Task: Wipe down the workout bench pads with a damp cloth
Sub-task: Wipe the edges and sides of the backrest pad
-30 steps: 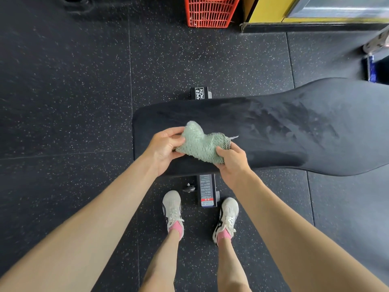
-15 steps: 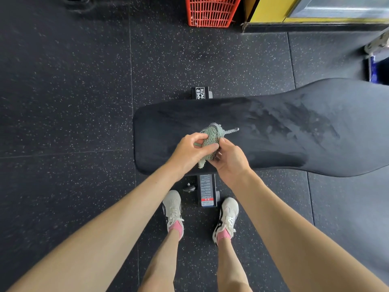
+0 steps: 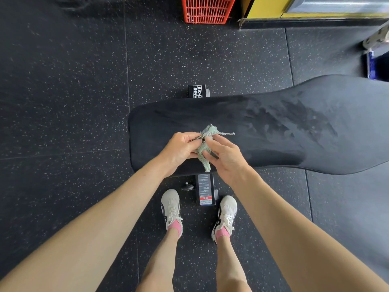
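Cloth [image 3: 203, 149] pinched between fingers [image 3: 189, 140] of left hand [image 3: 179, 151] and right hand [image 3: 228, 159].

1 blk bench pad [image 3: 273, 131], 1 grn cloth [image 3: 211, 130], 2 hands [image 3: 181, 149] [image 3: 228, 159], 2 sneakers [image 3: 171, 207] [image 3: 227, 211], 1 red basket [image 3: 207, 9]
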`<state>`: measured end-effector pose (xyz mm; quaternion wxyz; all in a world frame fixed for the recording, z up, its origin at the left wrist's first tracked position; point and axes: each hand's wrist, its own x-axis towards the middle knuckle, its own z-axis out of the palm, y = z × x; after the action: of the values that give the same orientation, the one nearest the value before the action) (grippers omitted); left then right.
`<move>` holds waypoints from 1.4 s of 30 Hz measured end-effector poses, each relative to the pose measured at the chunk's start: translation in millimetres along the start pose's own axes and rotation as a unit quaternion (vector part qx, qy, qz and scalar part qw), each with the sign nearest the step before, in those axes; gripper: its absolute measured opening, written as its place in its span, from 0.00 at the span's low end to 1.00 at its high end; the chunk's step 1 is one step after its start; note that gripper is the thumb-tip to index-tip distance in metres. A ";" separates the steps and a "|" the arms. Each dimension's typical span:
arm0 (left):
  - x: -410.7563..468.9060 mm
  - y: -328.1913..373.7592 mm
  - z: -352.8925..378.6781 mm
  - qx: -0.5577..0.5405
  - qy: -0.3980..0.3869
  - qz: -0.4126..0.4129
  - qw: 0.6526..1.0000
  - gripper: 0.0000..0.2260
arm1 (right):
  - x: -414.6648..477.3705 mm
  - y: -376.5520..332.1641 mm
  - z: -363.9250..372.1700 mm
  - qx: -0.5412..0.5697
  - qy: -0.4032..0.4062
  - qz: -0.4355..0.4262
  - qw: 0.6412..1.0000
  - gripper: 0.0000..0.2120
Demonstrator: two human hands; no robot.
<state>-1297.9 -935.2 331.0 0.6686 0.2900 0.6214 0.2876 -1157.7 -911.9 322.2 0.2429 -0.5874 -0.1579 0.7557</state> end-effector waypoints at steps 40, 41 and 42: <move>-12.0 -50.6 -84.6 0.342 0.145 -0.022 0.928 0.31 | -4.1 -2.6 -48.7 -0.415 0.233 -0.036 0.879 0.28; -12.9 -51.2 -82.5 0.355 0.161 -0.017 0.921 0.30 | -4.2 -1.6 -48.9 -0.412 0.243 -0.041 0.877 0.28; -13.2 -51.7 -81.1 0.362 0.182 -0.013 0.914 0.29 | -4.6 -1.0 -48.0 -0.406 0.253 -0.041 0.877 0.28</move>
<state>-1378.3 -977.0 296.3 0.3968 0.4468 0.7976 0.0818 -1110.4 -915.8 313.9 0.0455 -0.7984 -0.4080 0.4405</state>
